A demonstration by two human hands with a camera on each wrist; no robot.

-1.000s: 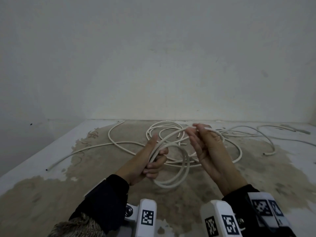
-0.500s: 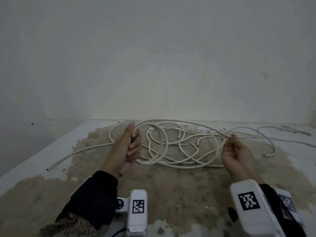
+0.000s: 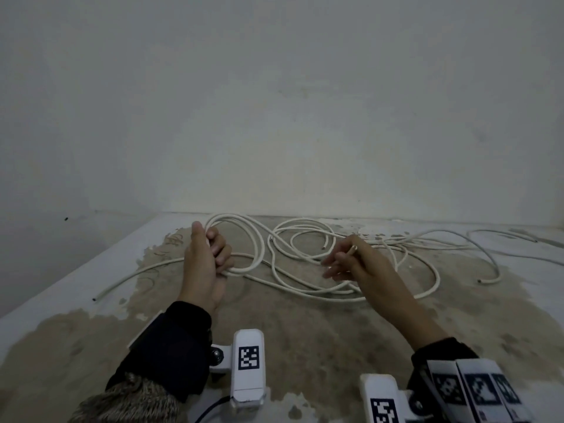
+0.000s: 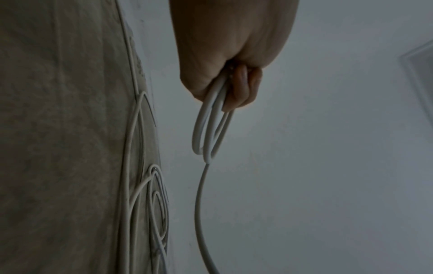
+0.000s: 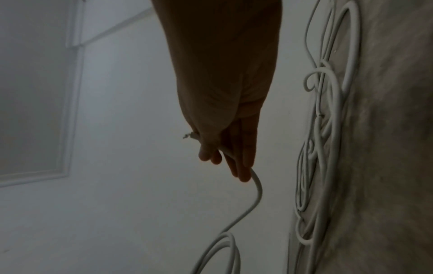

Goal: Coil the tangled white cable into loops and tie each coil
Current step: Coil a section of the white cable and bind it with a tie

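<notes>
Above the stained floor [image 3: 305, 331], left hand [image 3: 204, 264] fisted round cable loops [image 3: 256, 242], right hand [image 3: 357, 264] pinching cable end [image 3: 353, 248].

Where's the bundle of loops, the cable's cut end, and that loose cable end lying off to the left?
loops [image 4: 212, 128]: left wrist view, hanging bends.
cut end [image 5: 188, 136]: right wrist view, tip beside hand.
loose cable end [image 3: 95, 299]: head view, tip.

The left hand [image 4: 230, 46] closes its curled fingers [image 4: 243, 87] around a few loops of the thin white round cable [image 4: 206, 129]. The loops hang out just below the fingers, and one single strand runs on further from them. More of this cable lies in curves on the stained beige floor [image 4: 58, 129], well apart from the fingers.
</notes>
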